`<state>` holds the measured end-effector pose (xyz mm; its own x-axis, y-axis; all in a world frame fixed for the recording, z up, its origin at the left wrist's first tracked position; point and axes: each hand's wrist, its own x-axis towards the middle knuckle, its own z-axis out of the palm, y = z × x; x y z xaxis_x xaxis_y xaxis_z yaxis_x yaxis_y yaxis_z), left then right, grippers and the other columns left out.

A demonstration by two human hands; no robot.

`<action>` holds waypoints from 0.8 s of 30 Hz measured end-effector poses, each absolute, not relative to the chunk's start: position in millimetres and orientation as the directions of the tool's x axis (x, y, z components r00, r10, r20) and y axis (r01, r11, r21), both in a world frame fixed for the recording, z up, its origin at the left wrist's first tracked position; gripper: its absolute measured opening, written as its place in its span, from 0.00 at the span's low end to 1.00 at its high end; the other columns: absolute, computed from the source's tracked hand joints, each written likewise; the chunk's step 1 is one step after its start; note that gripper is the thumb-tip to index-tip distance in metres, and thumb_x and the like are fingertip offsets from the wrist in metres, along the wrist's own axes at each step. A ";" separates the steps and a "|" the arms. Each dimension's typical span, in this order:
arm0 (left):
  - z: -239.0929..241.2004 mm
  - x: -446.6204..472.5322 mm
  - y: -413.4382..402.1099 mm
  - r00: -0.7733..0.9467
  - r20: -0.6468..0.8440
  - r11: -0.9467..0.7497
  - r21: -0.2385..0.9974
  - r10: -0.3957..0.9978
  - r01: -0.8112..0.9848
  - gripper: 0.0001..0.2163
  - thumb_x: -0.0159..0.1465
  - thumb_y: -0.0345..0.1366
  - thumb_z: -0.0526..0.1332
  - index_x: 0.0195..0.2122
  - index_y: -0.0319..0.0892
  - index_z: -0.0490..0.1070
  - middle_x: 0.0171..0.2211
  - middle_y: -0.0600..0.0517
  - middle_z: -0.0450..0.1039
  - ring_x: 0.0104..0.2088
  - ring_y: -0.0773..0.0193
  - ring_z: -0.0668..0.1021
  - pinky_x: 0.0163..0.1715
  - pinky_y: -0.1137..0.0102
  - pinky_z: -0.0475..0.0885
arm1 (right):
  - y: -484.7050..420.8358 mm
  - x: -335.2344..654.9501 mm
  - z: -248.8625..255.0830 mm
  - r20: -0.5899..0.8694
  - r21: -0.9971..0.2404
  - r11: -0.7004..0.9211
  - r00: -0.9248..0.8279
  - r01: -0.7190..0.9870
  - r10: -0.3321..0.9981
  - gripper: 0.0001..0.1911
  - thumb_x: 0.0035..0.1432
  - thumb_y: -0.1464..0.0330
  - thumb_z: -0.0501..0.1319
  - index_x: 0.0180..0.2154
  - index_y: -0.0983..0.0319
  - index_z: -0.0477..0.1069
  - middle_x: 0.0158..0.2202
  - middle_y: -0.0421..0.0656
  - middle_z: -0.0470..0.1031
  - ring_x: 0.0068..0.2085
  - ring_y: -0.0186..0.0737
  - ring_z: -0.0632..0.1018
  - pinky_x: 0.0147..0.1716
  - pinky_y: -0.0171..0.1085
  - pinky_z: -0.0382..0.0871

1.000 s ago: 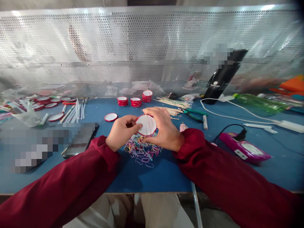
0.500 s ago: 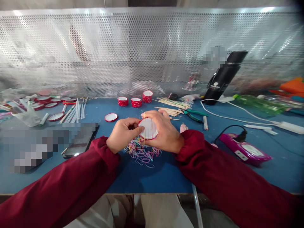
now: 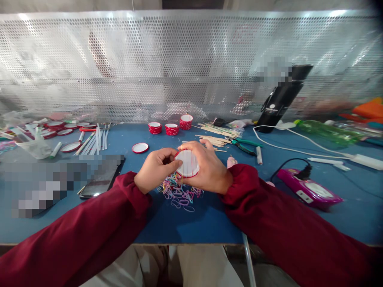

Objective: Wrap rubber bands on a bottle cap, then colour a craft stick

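Observation:
Between my two hands is a round jar lid, white inside with a red rim, tilted toward me. Thin rubber bands, one of them yellow, run across its face. My left hand pinches its left edge, the thumb lying on the white side. Wrapped around the right side and top edge, my right hand grips it with curled fingers. Right below lies a tangled heap of coloured rubber bands. A single similar lid rests left of my hands, and stacked red lids stand behind.
Wooden sticks, green-handled pliers and a glue stick lie to the right. Further right are a purple power strip and a black bottle. A phone and a plastic cup are on the left.
Both hands keep their hold on the lid. The bands across its face have shifted slightly; hardly anything else differs.

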<state>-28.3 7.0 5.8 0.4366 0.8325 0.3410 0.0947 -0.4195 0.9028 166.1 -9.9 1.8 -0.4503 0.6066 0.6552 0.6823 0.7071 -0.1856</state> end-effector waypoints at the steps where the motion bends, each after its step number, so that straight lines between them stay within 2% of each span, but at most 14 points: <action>1: 5.8 -28.2 6.8 0.430 0.349 -0.419 0.905 0.833 0.077 0.08 0.59 0.38 0.65 0.33 0.38 0.71 0.23 0.58 0.63 0.22 0.72 0.65 0.22 0.73 0.60 | -9.8 165.7 1.8 0.657 -0.195 0.705 -0.443 0.681 0.610 0.44 0.40 0.54 0.78 0.55 0.55 0.60 0.53 0.47 0.76 0.54 0.56 0.78 0.63 0.62 0.52; 5: 6.5 -28.7 5.6 0.420 0.334 -0.367 0.930 0.844 -0.002 0.08 0.59 0.38 0.66 0.34 0.39 0.70 0.22 0.58 0.64 0.21 0.72 0.66 0.21 0.74 0.60 | -9.6 164.8 0.8 0.672 -0.287 0.693 -0.376 0.661 0.637 0.46 0.36 0.57 0.80 0.54 0.55 0.61 0.52 0.48 0.75 0.53 0.58 0.76 0.59 0.61 0.62; 8: 8.0 -29.3 4.2 0.394 0.327 -0.330 0.942 0.859 -0.061 0.09 0.60 0.38 0.66 0.35 0.38 0.71 0.21 0.59 0.65 0.20 0.73 0.66 0.20 0.75 0.61 | -7.8 164.4 -1.8 0.680 -0.441 0.686 -0.284 0.578 0.676 0.48 0.34 0.59 0.81 0.54 0.55 0.60 0.53 0.49 0.73 0.53 0.58 0.76 0.54 0.58 0.70; 11: 10.4 -29.7 3.2 0.350 0.337 -0.322 0.941 0.874 -0.102 0.09 0.60 0.37 0.67 0.35 0.38 0.72 0.21 0.59 0.66 0.19 0.73 0.68 0.20 0.75 0.62 | -4.8 163.2 -5.0 0.667 -0.574 0.686 -0.230 0.448 0.709 0.45 0.36 0.62 0.81 0.52 0.55 0.60 0.50 0.47 0.73 0.49 0.53 0.78 0.49 0.52 0.74; 19: 14.6 -31.5 5.3 0.305 0.338 -0.316 0.941 0.890 -0.120 0.07 0.59 0.35 0.68 0.34 0.38 0.73 0.21 0.58 0.67 0.19 0.75 0.68 0.20 0.76 0.62 | -2.2 158.7 -8.9 0.618 -0.712 0.641 -0.178 0.286 0.766 0.35 0.45 0.59 0.77 0.49 0.57 0.62 0.49 0.47 0.74 0.47 0.48 0.79 0.49 0.51 0.76; 24: 15.1 -31.7 5.0 0.301 0.333 -0.311 0.943 0.893 -0.120 0.09 0.59 0.38 0.69 0.33 0.39 0.72 0.21 0.58 0.67 0.19 0.74 0.68 0.19 0.76 0.62 | 1.4 154.9 -14.2 0.572 -0.800 0.590 -0.159 0.110 0.805 0.26 0.50 0.58 0.74 0.45 0.57 0.64 0.44 0.44 0.77 0.45 0.44 0.79 0.48 0.49 0.77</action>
